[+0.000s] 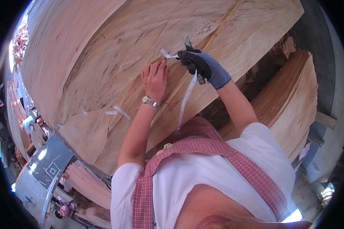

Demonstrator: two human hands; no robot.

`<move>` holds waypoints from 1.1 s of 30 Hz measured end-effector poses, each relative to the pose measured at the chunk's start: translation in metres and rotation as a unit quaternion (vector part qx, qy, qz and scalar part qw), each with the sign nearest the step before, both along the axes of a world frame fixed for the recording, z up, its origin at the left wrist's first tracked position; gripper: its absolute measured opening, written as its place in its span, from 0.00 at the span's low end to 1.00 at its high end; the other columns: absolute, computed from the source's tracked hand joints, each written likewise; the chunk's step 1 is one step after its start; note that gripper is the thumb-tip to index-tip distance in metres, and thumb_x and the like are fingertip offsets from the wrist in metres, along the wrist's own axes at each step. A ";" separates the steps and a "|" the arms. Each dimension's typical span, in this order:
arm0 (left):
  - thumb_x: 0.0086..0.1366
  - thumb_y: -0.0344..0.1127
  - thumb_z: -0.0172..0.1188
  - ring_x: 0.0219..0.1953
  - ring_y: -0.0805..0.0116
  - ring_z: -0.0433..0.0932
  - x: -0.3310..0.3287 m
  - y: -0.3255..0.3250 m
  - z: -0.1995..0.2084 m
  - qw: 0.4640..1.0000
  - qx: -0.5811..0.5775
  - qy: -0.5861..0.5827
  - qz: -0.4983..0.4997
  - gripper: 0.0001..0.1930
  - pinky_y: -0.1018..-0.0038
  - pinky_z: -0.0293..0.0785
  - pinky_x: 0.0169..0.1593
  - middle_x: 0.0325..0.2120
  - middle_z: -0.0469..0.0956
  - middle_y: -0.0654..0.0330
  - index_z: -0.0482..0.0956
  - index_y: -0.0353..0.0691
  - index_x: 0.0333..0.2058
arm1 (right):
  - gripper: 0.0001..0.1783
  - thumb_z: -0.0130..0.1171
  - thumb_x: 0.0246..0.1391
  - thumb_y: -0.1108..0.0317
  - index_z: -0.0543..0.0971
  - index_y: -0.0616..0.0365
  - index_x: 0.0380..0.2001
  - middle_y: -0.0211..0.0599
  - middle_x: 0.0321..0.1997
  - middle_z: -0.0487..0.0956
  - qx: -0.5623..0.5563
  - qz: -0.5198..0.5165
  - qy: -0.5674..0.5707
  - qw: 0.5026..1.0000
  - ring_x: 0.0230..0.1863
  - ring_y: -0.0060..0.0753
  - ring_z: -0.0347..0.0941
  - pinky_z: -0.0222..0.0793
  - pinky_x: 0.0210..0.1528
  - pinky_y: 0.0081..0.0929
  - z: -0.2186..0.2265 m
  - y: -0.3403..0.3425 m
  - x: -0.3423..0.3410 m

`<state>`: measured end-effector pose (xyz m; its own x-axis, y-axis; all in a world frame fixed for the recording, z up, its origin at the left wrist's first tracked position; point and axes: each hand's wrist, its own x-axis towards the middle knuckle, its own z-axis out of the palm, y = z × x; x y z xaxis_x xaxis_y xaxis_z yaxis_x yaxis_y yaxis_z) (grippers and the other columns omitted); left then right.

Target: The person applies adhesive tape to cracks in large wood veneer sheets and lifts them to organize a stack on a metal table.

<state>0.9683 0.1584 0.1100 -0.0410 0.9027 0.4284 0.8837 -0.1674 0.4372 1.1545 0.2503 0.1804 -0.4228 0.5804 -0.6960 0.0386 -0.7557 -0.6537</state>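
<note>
A large sheet of pale brown wood veneer (133, 42) with dark streaks and splits lies before me. My left hand (154, 79), bare and with a watch on its wrist, rests on the sheet, fingers extended and fingertips down beside a split. My right hand (202, 65) wears a grey-and-black glove and grips a knife (188, 42), its metal showing above and below the fist. White paper tape (186, 101) hangs from that hand toward my apron. The tape's short end (165, 53) reaches the veneer near my left fingertips.
Short pieces of white tape (122, 112) stick to the veneer at lower left. A stack of veneer sheets (286, 91) lies at the right. At lower left are a grey-blue surface (51, 160) with chalk marks, more veneer (88, 183) and a person (67, 209) farther off.
</note>
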 end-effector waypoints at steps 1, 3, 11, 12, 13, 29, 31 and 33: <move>0.55 0.35 0.66 0.41 0.64 0.73 -0.001 0.000 -0.001 1.000 0.003 0.004 0.000 0.16 0.65 0.67 0.44 0.37 0.77 0.66 0.81 0.46 0.44 | 0.15 0.59 0.60 0.57 0.80 0.58 0.39 0.20 0.24 0.70 -0.008 -0.013 0.017 1.000 0.18 0.12 0.59 0.55 0.22 0.13 -0.002 0.000 0.000; 0.55 0.34 0.65 0.41 0.64 0.73 0.000 0.000 0.001 1.000 0.000 0.013 0.005 0.18 0.66 0.67 0.44 0.37 0.77 0.66 0.81 0.47 0.46 | 0.15 0.58 0.61 0.57 0.79 0.59 0.39 0.19 0.23 0.68 -0.023 -0.040 0.050 0.998 0.18 0.11 0.59 0.55 0.21 0.13 -0.009 0.000 0.001; 0.56 0.33 0.58 0.42 0.66 0.72 0.001 -0.002 0.001 0.991 -0.010 0.132 -0.021 0.20 0.66 0.67 0.45 0.37 0.75 0.68 0.81 0.60 0.49 | 0.15 0.60 0.60 0.57 0.79 0.58 0.41 0.21 0.25 0.72 -0.023 -0.048 0.069 0.996 0.18 0.11 0.61 0.57 0.21 0.13 -0.021 0.010 -0.002; 0.56 0.33 0.58 0.42 0.66 0.72 0.001 -0.002 0.001 0.991 -0.012 0.130 -0.020 0.21 0.66 0.67 0.46 0.37 0.75 0.68 0.80 0.60 0.49 | 0.16 0.59 0.61 0.56 0.78 0.59 0.42 0.19 0.24 0.70 -0.014 -0.051 0.068 0.996 0.18 0.10 0.59 0.55 0.22 0.13 -0.017 0.010 -0.004; 0.56 0.34 0.57 0.43 0.65 0.72 0.002 -0.001 0.001 0.992 -0.014 0.128 -0.019 0.21 0.66 0.67 0.46 0.37 0.75 0.68 0.80 0.61 0.50 | 0.16 0.59 0.61 0.57 0.79 0.58 0.42 0.19 0.25 0.71 -0.007 -0.049 0.064 0.997 0.18 0.10 0.60 0.56 0.22 0.13 -0.019 0.011 -0.004; 0.55 0.35 0.64 0.42 0.59 0.72 0.008 0.004 0.009 0.997 -0.066 -0.003 0.046 0.12 0.62 0.65 0.45 0.36 0.76 0.62 0.77 0.47 0.38 | 0.15 0.61 0.56 0.58 0.80 0.60 0.33 0.34 0.22 0.80 0.123 0.071 -0.162 0.977 0.15 0.19 0.69 0.60 0.14 0.18 -0.015 -0.023 0.010; 0.55 0.36 0.64 0.41 0.59 0.72 0.009 0.006 0.012 0.997 -0.047 -0.014 0.052 0.11 0.62 0.65 0.45 0.36 0.76 0.62 0.76 0.47 0.38 | 0.15 0.61 0.56 0.58 0.80 0.60 0.33 0.34 0.21 0.80 0.130 0.068 -0.157 0.977 0.15 0.19 0.69 0.60 0.14 0.18 -0.016 -0.022 0.007; 0.56 0.37 0.64 0.41 0.58 0.72 0.009 0.007 0.014 0.997 -0.041 -0.022 0.054 0.10 0.62 0.65 0.44 0.35 0.76 0.61 0.76 0.47 0.37 | 0.15 0.61 0.56 0.57 0.80 0.60 0.34 0.33 0.22 0.80 0.117 0.084 -0.168 0.975 0.15 0.19 0.69 0.60 0.14 0.18 -0.012 -0.020 0.005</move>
